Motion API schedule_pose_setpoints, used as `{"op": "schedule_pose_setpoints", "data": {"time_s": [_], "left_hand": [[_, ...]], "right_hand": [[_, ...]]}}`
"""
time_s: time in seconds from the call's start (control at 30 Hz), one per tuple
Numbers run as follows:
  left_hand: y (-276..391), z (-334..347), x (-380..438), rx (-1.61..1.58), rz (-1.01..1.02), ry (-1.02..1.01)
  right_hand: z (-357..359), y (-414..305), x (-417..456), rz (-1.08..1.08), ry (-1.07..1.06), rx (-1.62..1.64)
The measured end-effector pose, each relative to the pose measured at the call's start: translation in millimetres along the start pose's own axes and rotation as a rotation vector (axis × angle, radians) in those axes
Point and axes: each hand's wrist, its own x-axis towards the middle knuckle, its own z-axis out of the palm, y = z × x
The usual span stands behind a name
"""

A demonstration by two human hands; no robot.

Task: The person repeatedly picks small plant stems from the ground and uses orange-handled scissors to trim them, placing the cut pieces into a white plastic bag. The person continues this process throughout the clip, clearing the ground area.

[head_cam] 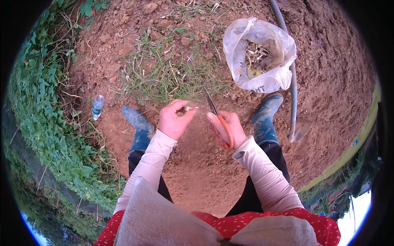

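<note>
Between the thumb and fingers of my left hand (175,118) is a small whitish bulb (189,108), its outline partly blurred. My right hand (229,126) grips orange-handled scissors (226,130); the dark blades point up and away from me, a little right of the bulb and apart from it. Just beyond my hands lies a spread of cut green stalks (166,73) with small white bulbs scattered among it. To the right, a translucent plastic bag (261,29) stands with its mouth wide, holding several whitish bulbs with stems (257,55). The bag bears printed writing.
A long-handled tool (293,101), apparently a hoe or shovel, lies on the soil right of the bag. A plastic water bottle (98,107) lies at left near leafy green vines (46,92). My blue muddy boots (140,123) stand apart on reddish, cloddy soil (203,184).
</note>
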Motion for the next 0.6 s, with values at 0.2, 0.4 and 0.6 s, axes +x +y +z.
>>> {"op": "schedule_pose_setpoints", "data": {"time_s": [0.2, 0.4, 0.6], "left_hand": [[6, 12, 11, -0.147, 0.078, 0.039], [65, 77, 63, -0.062, 0.108, -0.115], [66, 76, 105, 0.185, 0.255, 0.168]], "right_hand": [[-8, 41, 22, -0.174, 0.198, -0.073], [-17, 35, 17, -0.105, 0.176, -0.070], [-21, 41, 8, -0.168, 0.156, 0.044]]}}
